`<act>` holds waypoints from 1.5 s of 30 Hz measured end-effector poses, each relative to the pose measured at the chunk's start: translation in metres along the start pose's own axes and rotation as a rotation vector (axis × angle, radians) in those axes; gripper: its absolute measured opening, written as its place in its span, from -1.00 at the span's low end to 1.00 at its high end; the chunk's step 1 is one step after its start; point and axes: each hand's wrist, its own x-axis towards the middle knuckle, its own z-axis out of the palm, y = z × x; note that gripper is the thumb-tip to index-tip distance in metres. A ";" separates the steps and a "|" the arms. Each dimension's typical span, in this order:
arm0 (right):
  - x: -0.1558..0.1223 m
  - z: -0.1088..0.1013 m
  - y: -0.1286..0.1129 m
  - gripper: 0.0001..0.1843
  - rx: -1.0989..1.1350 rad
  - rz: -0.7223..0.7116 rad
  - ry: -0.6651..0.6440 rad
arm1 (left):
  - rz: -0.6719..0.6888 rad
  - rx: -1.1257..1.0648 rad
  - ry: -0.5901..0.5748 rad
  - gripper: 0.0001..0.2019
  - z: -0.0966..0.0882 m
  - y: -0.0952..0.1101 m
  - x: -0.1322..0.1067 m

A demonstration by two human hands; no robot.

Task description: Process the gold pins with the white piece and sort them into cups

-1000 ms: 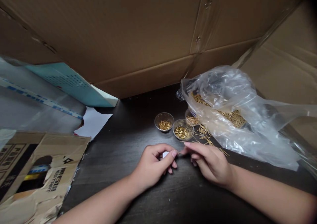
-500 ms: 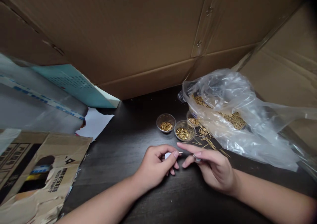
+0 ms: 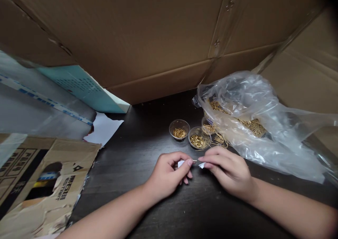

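Head view is showing the left hand (image 3: 169,173) pinching a small white part (image 3: 181,163) with a thin gold pin (image 3: 194,161) sticking out. The right hand (image 3: 229,169) is pinching a second white part (image 3: 202,165) just beside it, over the dark tabletop (image 3: 148,137). Clear cups of pins (image 3: 190,136) are sitting near.

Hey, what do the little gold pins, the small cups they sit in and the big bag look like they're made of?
Pins: probably brass or gold-plated metal, given the shiny golden gleam. Cups: thin clear plastic, it seems; the pins show through the walls. Bag: thin transparent plastic film, crinkled, with glossy highlights.
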 end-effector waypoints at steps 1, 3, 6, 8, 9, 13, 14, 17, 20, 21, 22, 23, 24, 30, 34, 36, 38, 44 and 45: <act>0.000 0.001 0.001 -0.77 0.013 0.009 0.001 | 0.001 0.001 -0.003 -0.62 0.000 0.000 0.000; -0.001 0.003 0.003 -0.78 0.039 0.033 0.004 | 0.000 0.002 -0.009 -0.63 0.000 0.000 0.000; -0.001 0.005 0.005 -0.88 0.063 0.077 -0.014 | -0.019 -0.003 -0.036 -0.64 0.000 -0.001 0.000; -0.001 0.006 0.006 -0.94 0.060 0.094 -0.037 | -0.029 -0.011 -0.052 -0.64 0.000 0.000 -0.001; -0.001 0.006 0.005 -0.94 0.055 0.099 -0.041 | -0.030 -0.014 -0.054 -0.64 0.000 0.000 -0.001; 0.000 0.007 0.004 -0.97 0.039 0.109 -0.002 | -0.030 -0.016 -0.055 -0.64 0.000 0.000 0.000; 0.000 0.007 0.003 -0.98 0.044 0.109 0.004 | -0.031 -0.016 -0.060 -0.64 0.000 0.000 0.000; 0.000 0.008 0.003 -0.94 0.074 0.099 -0.003 | -0.032 -0.013 -0.067 -0.65 0.000 -0.001 0.001; -0.002 0.008 0.003 -0.93 0.079 0.090 0.008 | -0.024 -0.011 -0.035 -0.65 0.000 0.000 0.000; -0.003 0.008 0.003 -0.93 0.072 0.093 0.018 | -0.022 -0.014 -0.018 -0.65 0.000 0.000 0.000; -0.004 0.008 0.004 -0.94 0.060 0.097 0.026 | -0.021 -0.021 -0.002 -0.65 0.001 0.001 0.000; -0.005 0.008 0.004 -0.94 0.045 0.101 0.032 | -0.019 -0.030 0.013 -0.65 0.001 0.001 0.000; -0.006 0.008 0.005 -0.94 0.031 0.103 0.034 | -0.014 -0.038 0.025 -0.65 0.001 0.002 0.000; -0.009 0.009 0.009 -0.95 -0.049 0.099 -0.025 | 0.071 -0.043 0.064 -0.69 0.001 -0.001 -0.006; -0.010 0.009 0.008 -0.91 -0.073 0.079 -0.106 | 0.171 -0.010 0.122 -0.72 0.001 -0.003 -0.009; -0.010 0.009 0.007 -0.89 -0.077 0.067 -0.141 | 0.202 0.025 0.110 -0.73 0.001 -0.001 -0.009; -0.010 0.009 0.007 -0.88 -0.081 0.077 -0.166 | 0.220 0.059 0.066 -0.73 0.002 0.000 -0.009; -0.009 0.009 0.007 -0.85 -0.051 0.078 -0.207 | 0.212 0.118 -0.006 -0.73 0.002 0.001 -0.005; -0.009 0.009 0.007 -0.86 -0.042 0.072 -0.206 | 0.202 0.114 -0.006 -0.73 0.002 0.001 -0.004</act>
